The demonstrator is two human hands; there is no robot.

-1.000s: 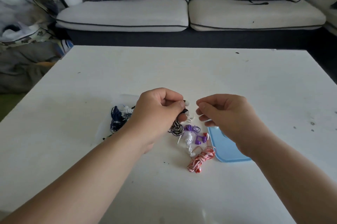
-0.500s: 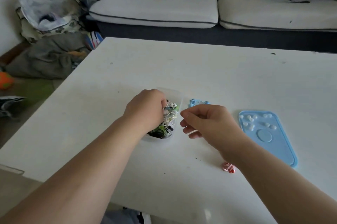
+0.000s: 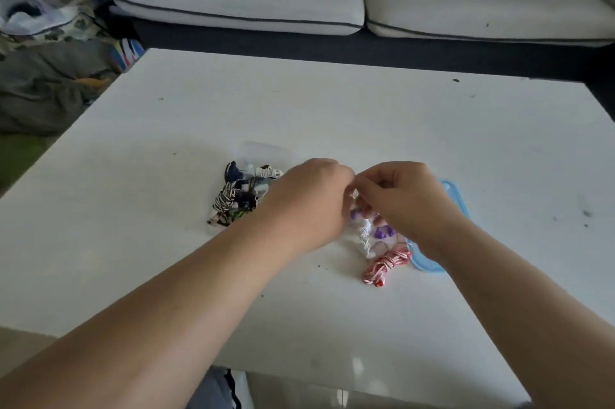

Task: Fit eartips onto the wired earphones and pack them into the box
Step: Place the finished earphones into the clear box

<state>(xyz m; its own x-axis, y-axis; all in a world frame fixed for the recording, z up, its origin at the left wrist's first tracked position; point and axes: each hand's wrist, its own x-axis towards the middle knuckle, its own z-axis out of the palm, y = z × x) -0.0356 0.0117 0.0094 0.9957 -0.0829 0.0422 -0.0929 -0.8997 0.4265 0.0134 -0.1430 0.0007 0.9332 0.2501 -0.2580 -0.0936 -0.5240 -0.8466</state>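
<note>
Our left hand (image 3: 309, 202) leaves the clear box (image 3: 266, 149) and meets our right hand (image 3: 406, 199) above the purple-white earphones (image 3: 364, 235); the striped earphones (image 3: 223, 201) we held now lie in the box.

The view came from a wide-angle camera worn on the person's head. It looked forward and down across the white rectangular table (image 3: 332, 115) toward the cream cushioned sofa (image 3: 239, 6) beyond its far edge. The camera sat close over the near edge. Both bare forearms ran in from the bottom corners, and the left hand (image 3: 309, 199) and right hand (image 3: 409, 199) met near mid-frame.
</note>
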